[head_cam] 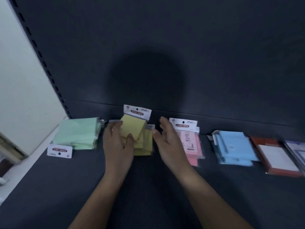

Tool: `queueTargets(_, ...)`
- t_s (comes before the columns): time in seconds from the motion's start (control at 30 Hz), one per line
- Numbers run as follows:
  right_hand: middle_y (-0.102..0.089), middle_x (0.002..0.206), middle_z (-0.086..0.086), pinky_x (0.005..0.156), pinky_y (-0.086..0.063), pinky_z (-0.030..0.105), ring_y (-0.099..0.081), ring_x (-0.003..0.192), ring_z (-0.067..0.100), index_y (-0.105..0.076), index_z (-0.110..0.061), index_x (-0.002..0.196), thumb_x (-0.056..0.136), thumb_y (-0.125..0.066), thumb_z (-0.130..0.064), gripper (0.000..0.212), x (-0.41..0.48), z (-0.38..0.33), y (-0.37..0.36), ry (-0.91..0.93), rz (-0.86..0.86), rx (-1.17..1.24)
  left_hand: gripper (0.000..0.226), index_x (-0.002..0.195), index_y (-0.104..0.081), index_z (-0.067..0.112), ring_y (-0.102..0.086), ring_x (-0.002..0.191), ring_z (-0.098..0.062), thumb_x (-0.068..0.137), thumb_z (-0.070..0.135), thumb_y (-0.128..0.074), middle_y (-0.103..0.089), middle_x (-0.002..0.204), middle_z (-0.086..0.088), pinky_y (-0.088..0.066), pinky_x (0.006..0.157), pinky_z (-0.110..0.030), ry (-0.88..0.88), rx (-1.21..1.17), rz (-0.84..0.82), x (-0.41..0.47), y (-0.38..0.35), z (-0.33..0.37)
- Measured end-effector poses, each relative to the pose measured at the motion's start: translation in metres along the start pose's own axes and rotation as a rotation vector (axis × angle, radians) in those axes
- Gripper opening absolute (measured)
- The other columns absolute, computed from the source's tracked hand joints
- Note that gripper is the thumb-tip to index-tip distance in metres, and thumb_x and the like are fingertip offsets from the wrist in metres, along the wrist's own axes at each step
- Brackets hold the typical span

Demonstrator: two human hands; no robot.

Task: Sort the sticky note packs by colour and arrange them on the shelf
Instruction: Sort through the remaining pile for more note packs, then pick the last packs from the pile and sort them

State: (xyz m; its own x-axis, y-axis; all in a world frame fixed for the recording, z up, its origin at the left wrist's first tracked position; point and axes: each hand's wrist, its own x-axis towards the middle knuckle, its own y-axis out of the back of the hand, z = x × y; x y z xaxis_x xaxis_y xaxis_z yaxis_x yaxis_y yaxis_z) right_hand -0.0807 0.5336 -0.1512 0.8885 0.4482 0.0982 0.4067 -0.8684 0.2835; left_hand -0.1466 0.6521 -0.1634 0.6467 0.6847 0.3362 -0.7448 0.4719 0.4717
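Partly, left hand (117,142) around yellow packs (140,138)

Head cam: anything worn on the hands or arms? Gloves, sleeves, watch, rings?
Nothing visible. Left hand and right hand are ungloved; both forearms are bare to the frame edge, no sleeves. No watch or bracelet on either wrist. Too blurred to rule out rings.

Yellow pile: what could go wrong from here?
The yellow pile is staggered, its top pack tilted in the left hand; letting go could topple it. The open right hand hangs close beside the pink pile and might knock it askew.
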Motion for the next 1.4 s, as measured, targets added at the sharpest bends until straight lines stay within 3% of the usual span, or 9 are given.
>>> queueTargets(0.17, -0.058, 0.116, -0.007, 0.096, -0.044, 0.024, -0.054, 0.107, 0.008, -0.053, -0.015, 0.123, 0.091, -0.054, -0.010, 0.033, -0.032, 0.009, 0.092, 0.021, 0.164, -0.128, 0.037, 0.107, -0.060, 0.003, -0.053, 0.104, -0.032, 0.073, 0.012, -0.051, -0.060, 0.110, -0.013, -0.038, 0.092, -0.041, -0.208, 0.025, -0.098, -0.036, -0.043, 0.062)
queueTargets(0.3, -0.059, 0.109, -0.007, 0.090, -0.037, 0.009, -0.053, 0.101, 0.006, -0.061, -0.013, 0.113, 0.087, -0.058, -0.005, 0.028, -0.076, 0.028, 0.173, 0.026, 0.319, -0.361, 0.027, 0.098, -0.065, 0.008, -0.059, 0.095, -0.028, 0.075, 0.012, -0.051, -0.066, 0.098, -0.005, -0.045, 0.086, -0.043, -0.312, -0.087, -0.288, -0.085, -0.092, 0.112)
queueTargets(0.43, -0.060, 0.102, -0.001, 0.088, -0.039, 0.017, -0.057, 0.099, 0.015, -0.064, -0.009, 0.106, 0.083, -0.060, 0.000, 0.025, -0.145, 0.047, 0.281, -0.003, 0.458, -0.552, 0.017, 0.088, -0.069, 0.013, -0.062, 0.091, -0.022, 0.077, 0.004, -0.061, -0.069, 0.091, 0.003, -0.044, 0.086, -0.042, -0.457, -0.088, -0.494, -0.159, -0.158, 0.177)
queueTargets(0.53, -0.058, 0.104, -0.002, 0.085, -0.035, 0.014, -0.056, 0.102, 0.014, -0.063, -0.010, 0.110, 0.087, -0.059, -0.007, 0.023, -0.199, 0.064, 0.353, -0.088, 0.541, -0.648, 0.018, 0.092, -0.070, 0.019, -0.059, 0.099, -0.018, 0.081, 0.007, -0.062, -0.068, 0.096, 0.007, -0.035, 0.091, -0.033, -0.535, -0.043, -0.628, -0.212, -0.203, 0.222)
queueTargets(0.67, -0.055, 0.104, -0.005, 0.085, -0.032, 0.012, -0.053, 0.106, 0.014, -0.062, -0.012, 0.112, 0.089, -0.058, -0.010, 0.023, -0.270, 0.082, 0.432, -0.189, 0.637, -0.686, 0.020, 0.102, -0.069, 0.021, -0.058, 0.104, -0.014, 0.086, 0.014, -0.059, -0.067, 0.100, 0.010, -0.036, 0.098, -0.034, -0.587, -0.104, -0.747, -0.281, -0.253, 0.276)
queueTargets(0.8, -0.059, 0.108, -0.001, 0.090, -0.040, 0.022, -0.054, 0.106, 0.015, -0.062, -0.012, 0.112, 0.088, -0.060, -0.011, 0.024, -0.325, 0.093, 0.488, -0.265, 0.753, -0.693, 0.020, 0.105, -0.067, 0.022, -0.055, 0.104, -0.012, 0.088, 0.019, -0.057, -0.066, 0.101, 0.012, -0.032, 0.099, -0.030, -0.627, -0.135, -0.820, -0.335, -0.289, 0.318)
queueTargets(1.0, -0.054, 0.103, -0.010, 0.093, -0.044, 0.029, -0.055, 0.105, 0.014, -0.062, -0.015, 0.113, 0.087, -0.062, -0.012, 0.026, -0.359, 0.111, 0.536, -0.319, 0.843, -0.690, 0.021, 0.107, -0.067, 0.018, -0.056, 0.105, -0.014, 0.089, 0.023, -0.057, -0.067, 0.106, 0.008, -0.035, 0.100, -0.034, -0.662, -0.087, -0.876, -0.367, -0.335, 0.352)
queueTargets(1.13, -0.058, 0.108, -0.006, 0.095, -0.044, 0.030, -0.053, 0.108, 0.014, -0.062, -0.015, 0.113, 0.088, -0.061, -0.013, 0.026, -0.347, 0.132, 0.560, -0.353, 0.821, -0.687, 0.037, 0.122, -0.056, 0.018, -0.045, 0.118, -0.016, 0.091, 0.037, -0.051, -0.055, 0.125, 0.004, -0.027, 0.100, -0.031, -0.668, 0.119, -0.876, -0.370, -0.376, 0.363)
queueTargets(1.4, -0.057, 0.116, 0.001, 0.094, -0.036, 0.020, -0.050, 0.111, 0.017, -0.059, -0.013, 0.118, 0.089, -0.060, -0.016, 0.030, -0.271, 0.171, 0.621, -0.377, 0.691, -0.727, 0.082, 0.140, -0.029, 0.012, -0.013, 0.140, -0.024, 0.081, 0.067, -0.045, -0.017, 0.154, -0.009, -0.011, 0.113, -0.041, -0.654, 0.435, -0.965, -0.366, -0.460, 0.382)
